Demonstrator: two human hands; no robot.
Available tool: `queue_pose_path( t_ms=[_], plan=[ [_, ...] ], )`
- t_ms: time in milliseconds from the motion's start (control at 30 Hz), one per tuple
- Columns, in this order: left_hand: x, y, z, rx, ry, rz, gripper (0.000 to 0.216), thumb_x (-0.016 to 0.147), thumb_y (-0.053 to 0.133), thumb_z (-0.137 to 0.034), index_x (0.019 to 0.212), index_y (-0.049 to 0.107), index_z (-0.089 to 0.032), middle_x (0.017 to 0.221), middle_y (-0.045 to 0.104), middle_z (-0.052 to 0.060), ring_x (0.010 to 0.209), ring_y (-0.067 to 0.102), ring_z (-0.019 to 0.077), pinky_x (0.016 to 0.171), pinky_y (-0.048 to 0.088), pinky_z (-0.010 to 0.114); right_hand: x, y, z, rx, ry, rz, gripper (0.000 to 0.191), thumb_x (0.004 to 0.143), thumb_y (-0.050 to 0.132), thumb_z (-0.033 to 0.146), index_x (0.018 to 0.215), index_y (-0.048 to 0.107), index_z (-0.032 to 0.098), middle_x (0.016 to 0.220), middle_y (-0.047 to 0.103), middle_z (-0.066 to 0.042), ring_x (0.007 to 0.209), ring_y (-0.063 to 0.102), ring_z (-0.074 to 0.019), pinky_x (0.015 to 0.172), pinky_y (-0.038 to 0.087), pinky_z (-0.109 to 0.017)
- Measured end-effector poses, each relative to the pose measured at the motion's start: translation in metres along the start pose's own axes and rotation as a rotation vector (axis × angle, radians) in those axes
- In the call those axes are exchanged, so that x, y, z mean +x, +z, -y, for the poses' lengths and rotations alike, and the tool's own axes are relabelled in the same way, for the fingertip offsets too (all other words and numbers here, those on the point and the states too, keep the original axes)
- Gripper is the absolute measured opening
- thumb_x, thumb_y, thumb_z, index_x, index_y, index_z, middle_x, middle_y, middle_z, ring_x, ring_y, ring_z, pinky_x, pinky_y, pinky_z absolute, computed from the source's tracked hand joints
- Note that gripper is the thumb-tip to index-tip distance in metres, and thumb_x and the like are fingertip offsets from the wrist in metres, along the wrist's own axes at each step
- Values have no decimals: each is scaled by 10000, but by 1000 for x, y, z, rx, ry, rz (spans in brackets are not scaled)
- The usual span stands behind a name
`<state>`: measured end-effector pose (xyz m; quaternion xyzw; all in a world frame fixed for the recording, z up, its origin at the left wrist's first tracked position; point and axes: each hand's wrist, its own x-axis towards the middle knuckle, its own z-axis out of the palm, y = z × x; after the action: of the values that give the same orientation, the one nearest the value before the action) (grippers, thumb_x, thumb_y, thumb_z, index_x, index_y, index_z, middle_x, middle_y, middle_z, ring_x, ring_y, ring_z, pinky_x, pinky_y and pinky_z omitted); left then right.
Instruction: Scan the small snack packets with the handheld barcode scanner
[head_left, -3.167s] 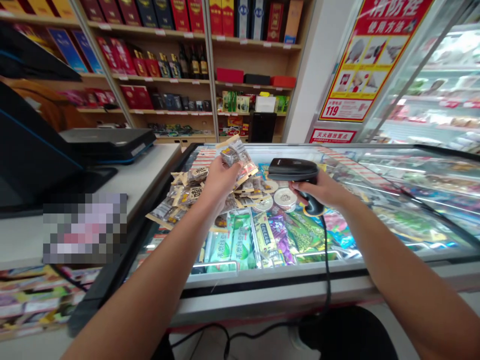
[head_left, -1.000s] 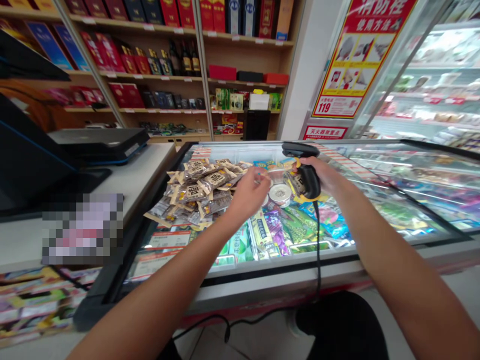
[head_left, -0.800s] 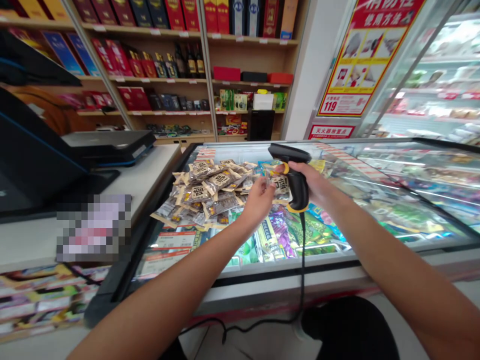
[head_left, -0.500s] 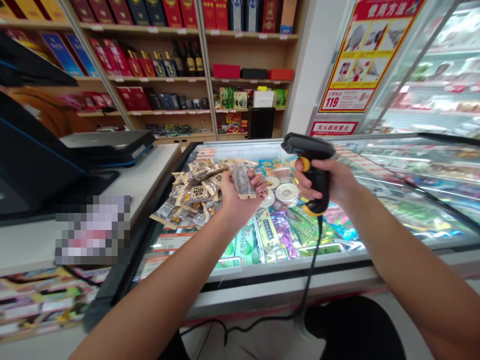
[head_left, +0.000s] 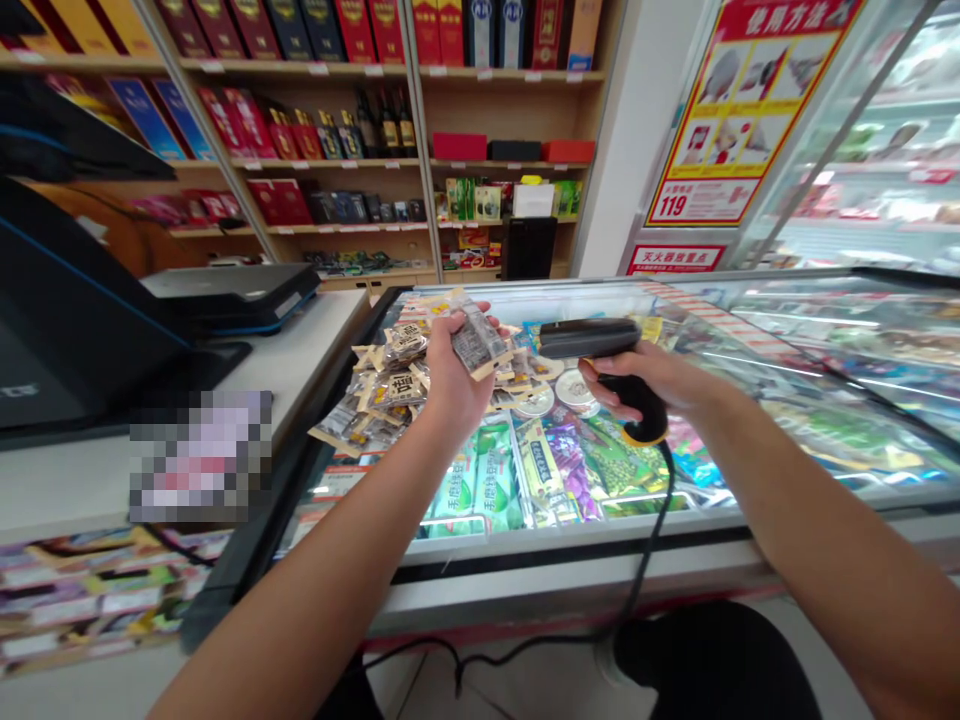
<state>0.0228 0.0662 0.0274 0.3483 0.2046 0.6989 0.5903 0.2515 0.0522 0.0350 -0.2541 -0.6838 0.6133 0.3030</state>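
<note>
My left hand [head_left: 459,375] grips a small clear snack packet [head_left: 475,338] with tan ends, thumb across its face. Below and left of that hand, a heap of similar snack packets [head_left: 401,388] lies on the freezer's glass top. In my right hand [head_left: 637,385] is a black barcode scanner [head_left: 589,338] with yellow trim, held by its handle and pointing left toward the packet. A gap separates the scanner's nose from the packet. From the handle a black cable [head_left: 651,560] hangs down over the freezer's front edge.
Under the glass lid of the chest freezer [head_left: 525,560] lie several colourful packages, with green ones [head_left: 480,475] in front. On the left counter [head_left: 45,500] stand a black terminal [head_left: 75,330] and a scale [head_left: 232,285]. Shelves of boxes [head_left: 322,150] line the back wall.
My left hand has raised and tilted the packet slightly. The scanner in my right hand has tipped from nose-up to nearly level and come closer to the packet.
</note>
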Motion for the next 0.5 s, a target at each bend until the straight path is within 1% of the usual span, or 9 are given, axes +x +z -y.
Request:
queue_pose_path(
  t_ms=[133,267,367,433,500],
  plan=[
    [-2,1,0,65,25,-25,251,792,541,-398,889,677,-211,719,631,5,666,623,133,668,500,264,0,-2,-2,25,7,2,253,888,654,377,786,523,186,605,530,25,401,464,-85,358,328,-212],
    [-3,4,-1,6,-13,-9,268,771,546,-355,913,700,-189,736,642,8,641,600,111,634,489,239,-1,-4,-3,16,-2,10,255,896,649,367,772,526,180,602,532,25,387,447,-78,351,319,-211],
    [-2,3,0,-4,-23,11,283,774,545,-364,931,699,-186,745,644,10,648,602,111,637,489,237,-2,-5,-3,16,2,-5,259,894,647,372,767,525,182,595,524,26,381,445,-82,350,317,-218],
    [0,1,1,33,3,6,293,775,547,-387,941,692,-193,753,641,13,665,607,121,646,488,244,-2,-5,-2,18,17,-16,250,890,649,380,789,529,185,600,526,23,385,446,-85,356,313,-221],
    [-1,0,1,126,56,35,306,781,562,-419,963,682,-205,749,633,14,672,605,131,645,480,255,-2,-6,-1,28,30,-48,237,875,664,384,827,538,189,605,515,29,387,417,-79,361,299,-220]
  ],
)
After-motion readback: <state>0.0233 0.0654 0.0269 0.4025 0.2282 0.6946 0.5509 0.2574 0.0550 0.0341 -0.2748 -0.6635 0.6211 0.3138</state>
